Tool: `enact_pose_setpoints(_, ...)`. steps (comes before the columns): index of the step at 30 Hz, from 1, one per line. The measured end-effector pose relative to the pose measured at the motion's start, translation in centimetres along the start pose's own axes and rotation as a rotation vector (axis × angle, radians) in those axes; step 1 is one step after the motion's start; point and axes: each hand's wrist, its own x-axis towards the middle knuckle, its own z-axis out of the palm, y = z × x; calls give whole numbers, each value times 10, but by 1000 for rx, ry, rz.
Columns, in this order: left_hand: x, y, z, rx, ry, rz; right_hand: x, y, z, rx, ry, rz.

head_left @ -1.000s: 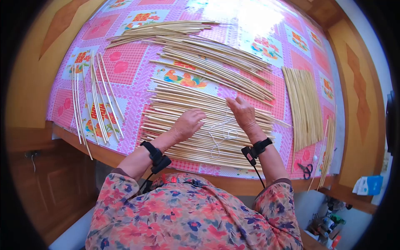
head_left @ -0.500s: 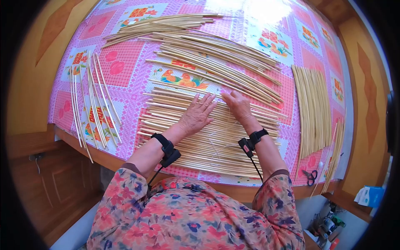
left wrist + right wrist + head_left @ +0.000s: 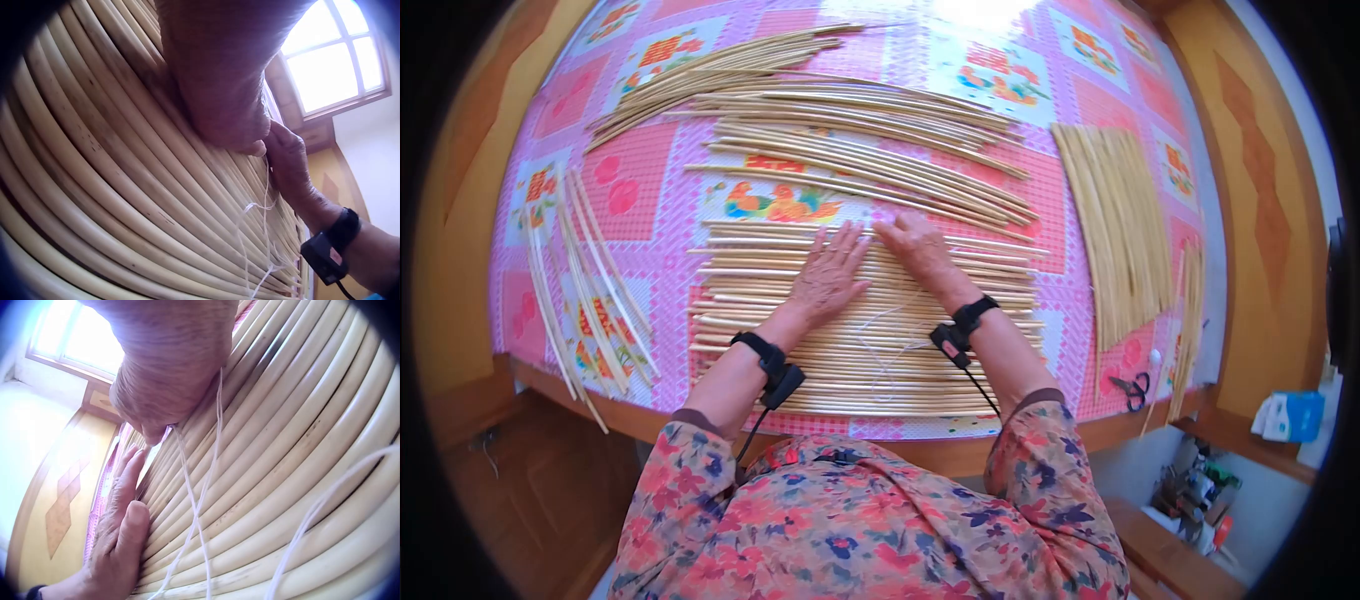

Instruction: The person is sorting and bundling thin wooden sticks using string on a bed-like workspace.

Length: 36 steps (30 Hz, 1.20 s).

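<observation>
Along the table's (image 3: 675,225) near edge lies a row of pale sticks (image 3: 865,322), partly hidden beneath the 2 arms (image 3: 745,390). White string (image 3: 196,516) trails across it. Near its far side, the left hand (image 3: 827,277) rests flat, fingers straight, gripping nothing; the right hand (image 3: 917,250), just beside, curls closed on the string, fingertips hidden. Beyond, loose sticks (image 3: 870,168) overlap; the table's far edge is cut off.

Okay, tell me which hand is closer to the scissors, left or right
Right. The right hand is on the sticks, left of the scissors and farther up the table; the left hand rests flat, farther left.
</observation>
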Motion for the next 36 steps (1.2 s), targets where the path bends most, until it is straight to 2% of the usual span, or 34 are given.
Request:
enact_pose_setpoints(1, -10, -7, -4, 21, -20, -53, 7, -9, 8, 46, 20, -46)
enact_pose_setpoints(4, -10, -8, -3, 39, 0, -27, 6, -8, 13, 19, 7, -46)
enact_pose_setpoints(17, -7, -4, -6, 34, -56, -76, 8, -14, 15, 102, -15, 22)
enact_pose_setpoints(18, -8, -9, -2, -84, 1, -2, 6, -11, 20, 117, 53, -4)
enact_pose_setpoints(20, -9, -9, -3, -118, -24, -55, 7, -7, 27, 154, 117, -57)
enact_pose_setpoints(22, -12, -12, 0, -39, -2, -21, 11, -17, 16, 59, -101, 32)
enact_pose_setpoints(25, -10, -11, 0, -1, -8, -77, 13, -17, 18, 35, -41, -24)
enact_pose_setpoints(36, -11, -11, 1, -18, 20, -21, 12, -16, 17, 10, -33, -8)
